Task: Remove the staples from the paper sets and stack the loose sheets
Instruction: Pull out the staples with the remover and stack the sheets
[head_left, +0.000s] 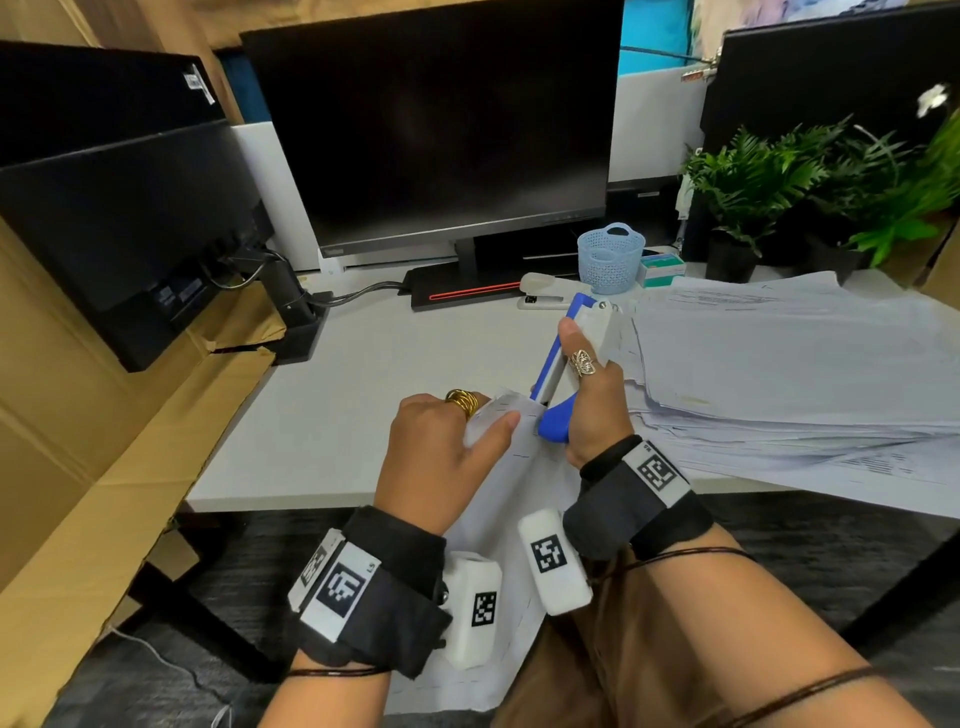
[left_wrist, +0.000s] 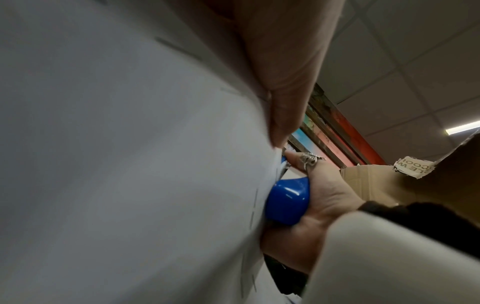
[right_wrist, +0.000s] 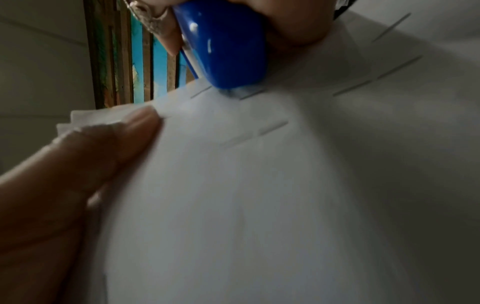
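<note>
Nearest me are two wrists strapped with tagged camera bands, and between them hangs the paper set (head_left: 498, 519), its lower end drooping toward my lap. Starting on the left, my left hand (head_left: 441, 457) has thumb and fingers clamped on the set's top corner, holding it up just over the near edge of the desk (head_left: 332, 395). Next to it, my right hand (head_left: 587, 395) is wrapped tight round the blue-and-white staple remover (head_left: 558, 374), whose nose touches the paper at that pinched corner — so I judge the step in hand is prying out a staple, though the staple itself is too small and blurred to make out. The next move, I'd say, calls for a steady pinch from the left while the right levers the tool without tearing the sheet, then carrying the freed pages to the right. There one broad, untidy stack of loose sheets (head_left: 779, 364) covers the desk. By count: one set in hand, one remover, one stack — and farther back one stapler (head_left: 545, 291), one small blue basket (head_left: 610, 260), three dark monitors.
</note>
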